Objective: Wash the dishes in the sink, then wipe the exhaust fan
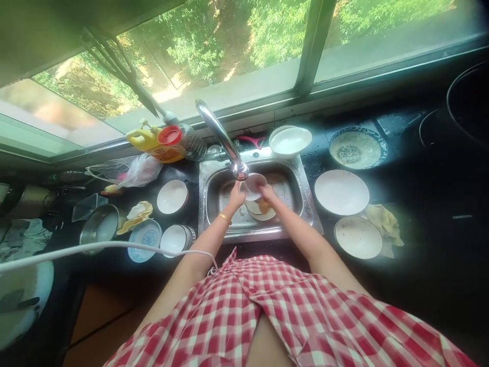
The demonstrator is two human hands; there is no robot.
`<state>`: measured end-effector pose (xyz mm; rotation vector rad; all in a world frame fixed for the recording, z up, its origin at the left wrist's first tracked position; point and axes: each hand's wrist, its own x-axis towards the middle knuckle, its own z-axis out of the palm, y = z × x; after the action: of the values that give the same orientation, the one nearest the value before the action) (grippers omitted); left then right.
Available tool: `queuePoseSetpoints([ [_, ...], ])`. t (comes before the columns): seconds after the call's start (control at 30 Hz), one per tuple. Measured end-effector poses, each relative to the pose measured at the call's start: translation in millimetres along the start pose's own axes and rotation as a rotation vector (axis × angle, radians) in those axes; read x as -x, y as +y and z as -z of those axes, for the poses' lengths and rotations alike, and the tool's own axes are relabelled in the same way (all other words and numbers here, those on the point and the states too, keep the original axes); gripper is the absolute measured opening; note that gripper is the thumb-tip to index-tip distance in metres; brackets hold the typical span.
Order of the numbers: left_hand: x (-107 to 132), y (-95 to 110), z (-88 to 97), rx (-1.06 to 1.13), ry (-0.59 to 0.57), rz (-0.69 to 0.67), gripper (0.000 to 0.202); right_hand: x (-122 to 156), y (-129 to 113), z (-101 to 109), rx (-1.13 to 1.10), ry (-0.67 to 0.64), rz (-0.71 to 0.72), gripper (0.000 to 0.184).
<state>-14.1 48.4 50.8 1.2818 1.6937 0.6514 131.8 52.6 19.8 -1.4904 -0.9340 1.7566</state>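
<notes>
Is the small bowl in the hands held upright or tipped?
Tipped: the small bowl, held by the left hand and right hand under the faucet, shows its inside towards the camera.

Round white ceramic plate [341, 191] at 3 o'clock of steel sink [305, 204]; yellow plastic oil jug [147, 140] at 10; white bowl [172, 196] at 9.

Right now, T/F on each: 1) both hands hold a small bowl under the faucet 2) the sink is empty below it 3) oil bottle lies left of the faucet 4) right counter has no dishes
1) True: left hand and right hand hold the small bowl under the faucet.
2) False: a dirty bowl sits in the sink.
3) True: the yellow oil bottle lies there.
4) False: the white plate and others sit there.
</notes>
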Motion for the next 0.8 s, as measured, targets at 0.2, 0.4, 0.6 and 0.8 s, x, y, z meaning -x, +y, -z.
queuePoseSetpoints([
  [0.2,-16.1,16.5,6.4,-0.531,-0.251,-0.063,0.04,-3.4,-35.7,16.1,1.046,-0.112,0.286,0.044],
  [0.4,5.5,12.7,-13.7,-0.617,-0.212,-0.382,0.054,-3.9,-46.0,24.1,1.139,-0.032,0.113,0.033],
  [0.6,26.7,-18.4,-30.0,-0.556,-0.364,-0.488,0.044,-16.0,-46.9,47.3,0.426,-0.046,-0.19,0.024],
  [0.8,-1.5,9.9,-31.3,0.33,-0.051,-0.02,0.039,30.3,-41.9,11.1,0.782,0.076,0.337,0.045],
])
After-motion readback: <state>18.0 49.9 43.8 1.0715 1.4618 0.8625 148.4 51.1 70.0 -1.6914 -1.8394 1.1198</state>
